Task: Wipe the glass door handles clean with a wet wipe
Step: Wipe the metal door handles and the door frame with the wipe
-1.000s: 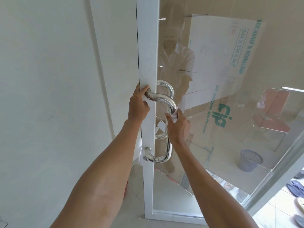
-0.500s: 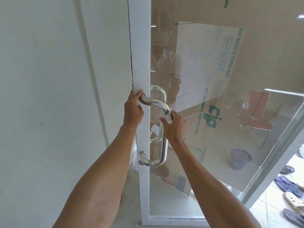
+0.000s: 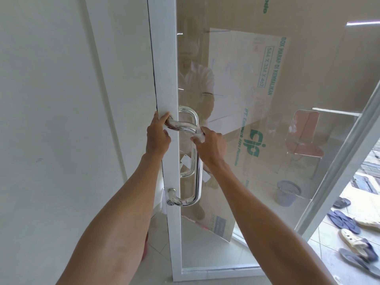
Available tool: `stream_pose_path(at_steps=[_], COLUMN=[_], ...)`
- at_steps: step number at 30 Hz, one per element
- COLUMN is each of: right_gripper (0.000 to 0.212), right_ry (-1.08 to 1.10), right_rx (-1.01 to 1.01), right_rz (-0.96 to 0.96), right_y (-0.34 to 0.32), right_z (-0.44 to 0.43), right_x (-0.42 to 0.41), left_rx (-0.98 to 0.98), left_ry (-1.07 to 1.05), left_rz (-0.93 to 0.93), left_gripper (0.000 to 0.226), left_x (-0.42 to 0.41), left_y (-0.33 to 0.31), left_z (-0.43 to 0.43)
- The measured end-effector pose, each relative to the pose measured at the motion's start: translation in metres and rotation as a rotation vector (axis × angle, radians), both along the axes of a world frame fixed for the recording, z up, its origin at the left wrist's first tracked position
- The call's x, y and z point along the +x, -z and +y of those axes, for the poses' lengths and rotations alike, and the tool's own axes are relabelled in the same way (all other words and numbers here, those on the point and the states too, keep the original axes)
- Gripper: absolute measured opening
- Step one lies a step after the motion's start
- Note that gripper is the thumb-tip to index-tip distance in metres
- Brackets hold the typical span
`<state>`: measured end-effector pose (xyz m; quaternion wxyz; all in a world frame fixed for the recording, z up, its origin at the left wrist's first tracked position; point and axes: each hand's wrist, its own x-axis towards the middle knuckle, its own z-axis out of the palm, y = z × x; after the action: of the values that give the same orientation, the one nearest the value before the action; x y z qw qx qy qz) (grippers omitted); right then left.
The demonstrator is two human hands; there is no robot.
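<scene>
The polished chrome D-shaped door handle [image 3: 199, 171] is mounted on the near side of the white-framed glass door [image 3: 166, 79], in the middle of my view, with its upright bar running down to a curved lower foot on the white frame. My right hand [image 3: 210, 146] is curled round a crumpled white wet wipe [image 3: 200, 137] and presses it against the upper bend of the handle, where the top arm turns down into the upright bar. Only a small part of the wipe shows between my thumb and fingers. My left hand [image 3: 157, 136] grips the top arm of the same handle close to the frame, with its fingers hooked round the metal and the thumb lying up against the frame edge.

A second chrome handle [image 3: 188, 109] of the same shape sits on the far side of the glass, just behind the first. The pane carries a faint reflection of a person in a pale shirt.

Behind the glass leans a large brown cardboard sheet with green lettering [image 3: 257, 95]. To the right of it, farther off, stands a red chair with thin metal legs [image 3: 304, 138], and near it on the floor a blue slatted plastic wastebasket [image 3: 287, 192]. At the far right, on pale tiles, lie several dark and cream sandals [image 3: 347, 222]. A plain white wall [image 3: 51, 120] fills the left side.
</scene>
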<state>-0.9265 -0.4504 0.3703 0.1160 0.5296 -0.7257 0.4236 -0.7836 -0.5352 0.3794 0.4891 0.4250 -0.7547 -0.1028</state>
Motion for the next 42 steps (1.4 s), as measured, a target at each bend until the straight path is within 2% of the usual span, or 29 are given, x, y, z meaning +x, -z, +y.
stream_pose_path(at_steps=[4, 7, 9, 11, 14, 17, 22, 26, 28, 31, 34, 39, 42], right_gripper=[0.014, 0.026, 0.049, 0.064, 0.05, 0.035, 0.034, 0.039, 0.049, 0.064, 0.052, 0.022, 0.019], right_ry=[-0.047, -0.077, -0.167, -0.315, -0.477, -0.486, -0.47, -0.502, -0.419, -0.337, -0.275, -0.264, -0.251], right_rx=[0.038, 0.116, 0.121, 0.089, 0.012, 0.017, -0.01, -0.067, -0.077, 0.011, 0.12, 0.101, 0.114], right_rz=[0.303, 0.448, 0.349, 0.138, -0.068, -0.186, -0.164, -0.201, -0.19, -0.166, -0.119, -0.149, -0.144], right_y=[-0.032, -0.043, -0.046, -0.047, -0.048, -0.052, -0.059, -0.058, -0.055, -0.044, -0.029, -0.021, -0.022], right_z=[-0.019, -0.027, -0.028, -0.022, -0.014, -0.009, -0.01, -0.01, -0.007, -0.002, 0.0, 0.001, 0.0], right_x=[0.023, 0.038, 0.039, 0.037, 0.028, 0.018, 0.009, 0.008, 0.005, -0.005, -0.012, -0.017, -0.015], left_rx=[-0.034, -0.03, -0.022, 0.006, 0.006, -0.126, -0.452, -0.504, -0.531, -0.583, -0.578, -0.509, -0.477], left_ry=[-0.01, -0.017, 0.0, 0.026, 0.026, 0.01, 0.088, 0.182, 0.214, 0.216, 0.196, 0.231, 0.23], left_rz=[-0.027, -0.037, -0.039, -0.046, 0.008, 0.067, -0.088, -0.213, -0.278, -0.336, -0.389, -0.425, -0.407], left_gripper=[0.062, 0.06, 0.059, 0.065, 0.084, 0.082, 0.052, 0.041, 0.035, 0.028, 0.029, 0.035, 0.035], left_x=[0.001, 0.001, 0.001, 0.002, 0.008, 0.015, 0.019, 0.012, 0.012, 0.018, 0.026, 0.037, 0.035], left_y=[0.001, -0.001, -0.002, -0.002, 0.001, 0.0, -0.005, -0.011, -0.012, -0.009, -0.009, -0.017, -0.016], left_z=[0.0, -0.001, -0.001, 0.001, 0.01, 0.018, 0.024, 0.024, 0.022, 0.016, 0.008, -0.003, 0.0])
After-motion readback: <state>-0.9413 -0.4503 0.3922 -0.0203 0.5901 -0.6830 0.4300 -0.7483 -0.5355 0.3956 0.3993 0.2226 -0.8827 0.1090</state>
